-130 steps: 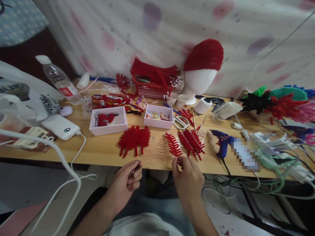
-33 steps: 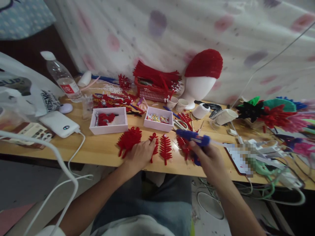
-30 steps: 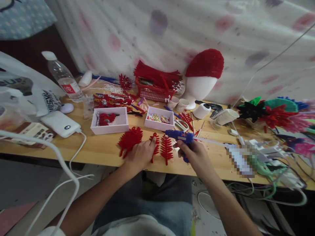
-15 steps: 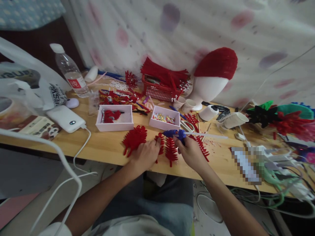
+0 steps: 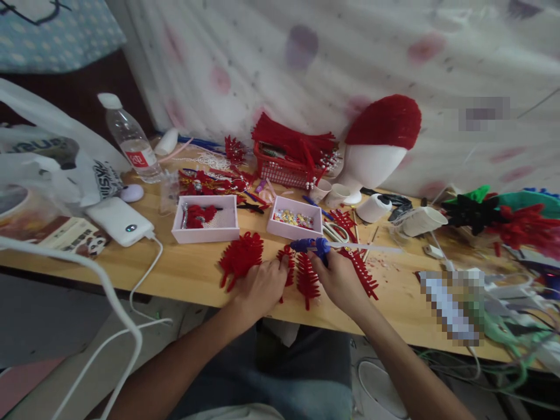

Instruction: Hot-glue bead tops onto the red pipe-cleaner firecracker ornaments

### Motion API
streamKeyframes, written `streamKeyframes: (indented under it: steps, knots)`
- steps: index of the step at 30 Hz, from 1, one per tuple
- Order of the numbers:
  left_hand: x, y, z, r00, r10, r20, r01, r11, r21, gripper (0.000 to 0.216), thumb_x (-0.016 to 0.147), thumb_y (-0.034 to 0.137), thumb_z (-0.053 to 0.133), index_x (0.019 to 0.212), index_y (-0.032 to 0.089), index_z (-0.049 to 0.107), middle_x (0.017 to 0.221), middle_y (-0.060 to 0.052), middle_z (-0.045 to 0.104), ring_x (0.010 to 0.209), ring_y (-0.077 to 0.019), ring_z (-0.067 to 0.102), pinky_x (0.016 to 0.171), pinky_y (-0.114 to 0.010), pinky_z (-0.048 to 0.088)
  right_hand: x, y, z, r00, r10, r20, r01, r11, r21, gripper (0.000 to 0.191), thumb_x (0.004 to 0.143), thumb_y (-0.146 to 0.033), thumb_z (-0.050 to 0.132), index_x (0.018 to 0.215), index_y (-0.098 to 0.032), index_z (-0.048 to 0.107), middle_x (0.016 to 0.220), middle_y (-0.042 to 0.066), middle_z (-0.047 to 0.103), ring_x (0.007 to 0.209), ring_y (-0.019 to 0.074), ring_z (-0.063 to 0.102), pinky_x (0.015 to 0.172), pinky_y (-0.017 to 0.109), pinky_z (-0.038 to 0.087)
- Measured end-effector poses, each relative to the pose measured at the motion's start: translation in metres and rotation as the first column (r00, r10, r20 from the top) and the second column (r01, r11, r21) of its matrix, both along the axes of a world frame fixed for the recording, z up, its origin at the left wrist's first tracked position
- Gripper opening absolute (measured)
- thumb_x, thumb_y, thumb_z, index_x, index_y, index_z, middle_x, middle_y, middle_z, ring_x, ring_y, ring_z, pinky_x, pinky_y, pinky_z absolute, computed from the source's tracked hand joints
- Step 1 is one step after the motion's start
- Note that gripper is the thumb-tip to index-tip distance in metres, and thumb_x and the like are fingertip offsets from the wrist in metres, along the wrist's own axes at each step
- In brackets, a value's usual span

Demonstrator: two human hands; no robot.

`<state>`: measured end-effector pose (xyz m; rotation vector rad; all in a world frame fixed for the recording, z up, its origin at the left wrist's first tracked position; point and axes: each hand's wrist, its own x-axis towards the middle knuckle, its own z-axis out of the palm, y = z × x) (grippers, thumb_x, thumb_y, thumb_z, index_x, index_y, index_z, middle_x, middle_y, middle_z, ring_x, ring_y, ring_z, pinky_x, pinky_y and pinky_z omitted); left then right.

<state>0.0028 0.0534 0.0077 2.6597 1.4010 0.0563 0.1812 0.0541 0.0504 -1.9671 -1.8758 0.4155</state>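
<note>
In my right hand (image 5: 339,277) is a small blue hot glue gun (image 5: 321,247), with a long clear glue stick (image 5: 371,248) jutting from its rear. Its nozzle points left, close to the top of a feathery red chenille leaf (image 5: 289,274). My left hand (image 5: 268,282) holds that leaf with bent fingers against the wooden table and partly covers it. Another red chenille leaf (image 5: 307,283) lies flat between my hands. Left of my left hand is a pile of red chenille pieces (image 5: 242,256). A red strip (image 5: 365,280) lies partly behind my right hand.
Behind my hands are a white box of trimmings (image 5: 205,234) and a bead box (image 5: 294,227), with scissors (image 5: 336,232) beside it. Farther back stand a red basket (image 5: 286,174), a capped foam head (image 5: 371,163) and a bottle (image 5: 135,149). Cables (image 5: 516,326) crowd the right edge.
The whole view has shifted slightly, so the table sits a little lower in the picture. Both hands keep nearly the same positions, the glue gun still beside the leaf's top.
</note>
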Motion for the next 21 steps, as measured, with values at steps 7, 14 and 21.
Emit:
streamKeyframes:
  steps: [7, 14, 21]
  knots:
    - [-0.0004, -0.0001, -0.0034, 1.0, 0.0, 0.006, 0.0, 1.0, 0.023, 0.045, 0.096, 0.007, 0.037, 0.14, 0.006, 0.044, 0.104, -0.016, 0.068, 0.097, -0.026, 0.069, 0.074, -0.034, 0.058, -0.0016, 0.0017, 0.0001, 1.0, -0.006, 0.0, 0.006, 1.0, -0.011, 0.031, 0.088, -0.049, 0.041, 0.07, -0.025, 0.045, 0.06, 0.005, 0.057, 0.054, 0.0186, 0.05, 0.056, 0.029, 0.028]
    - [-0.0002, 0.0001, -0.0024, 1.0, -0.007, -0.017, 0.008, 1.0, 0.017, 0.044, 0.097, 0.007, 0.037, 0.14, 0.008, 0.044, 0.107, -0.017, 0.069, 0.099, -0.0253, 0.07, 0.075, -0.032, 0.058, -0.0014, 0.0035, -0.0003, 1.0, -0.026, -0.01, 0.026, 1.0, -0.002, 0.03, 0.088, -0.048, 0.041, 0.072, -0.023, 0.048, 0.068, 0.009, 0.063, 0.065, 0.0223, 0.059, 0.058, 0.029, 0.031]
    - [-0.0008, 0.0, 0.0021, 1.0, -0.019, -0.005, 0.019, 1.0, -0.01, 0.048, 0.096, 0.006, 0.036, 0.143, 0.004, 0.039, 0.109, -0.018, 0.068, 0.102, -0.0269, 0.068, 0.079, -0.037, 0.058, 0.002, 0.0011, -0.0017, 1.0, -0.012, -0.01, 0.012, 1.0, 0.027, 0.033, 0.089, -0.049, 0.042, 0.072, -0.023, 0.051, 0.064, 0.007, 0.062, 0.059, 0.0205, 0.056, 0.056, 0.028, 0.031]
